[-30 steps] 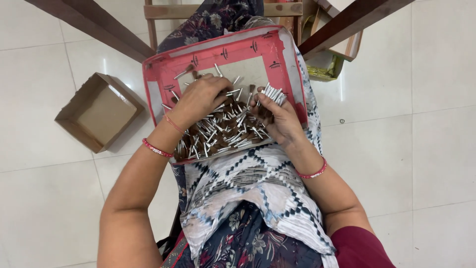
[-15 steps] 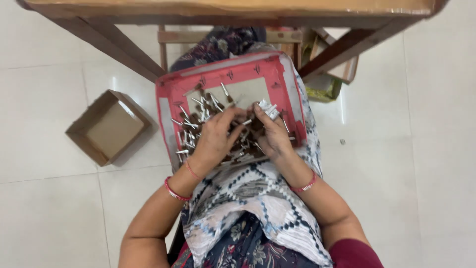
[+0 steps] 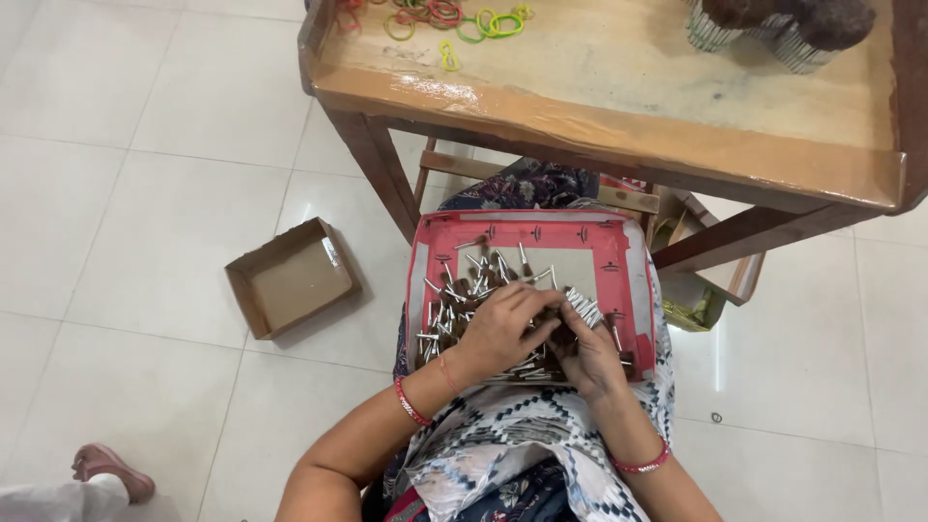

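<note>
A shallow pink tray (image 3: 613, 253) rests on my lap and holds several small brown-tipped metal pins (image 3: 462, 290). My left hand (image 3: 505, 331) lies over the heap in the tray's middle, fingers curled among the pins. Touching it on the right, my right hand (image 3: 588, 350) grips a small bundle of pins (image 3: 583, 306) whose silver ends stick out above the fingers. Both wrists wear red bangles.
A wooden table (image 3: 599, 106) stands just ahead, with coloured rubber bands (image 3: 447, 17) and bundled pin clusters (image 3: 773, 24) on it. An open cardboard box (image 3: 288, 278) lies on the tiled floor at left. Another person's foot (image 3: 108, 469) shows at bottom left.
The view has tilted up, so the tabletop now shows. My hands have drawn closer together over the tray, the right one still holding its bundle.
</note>
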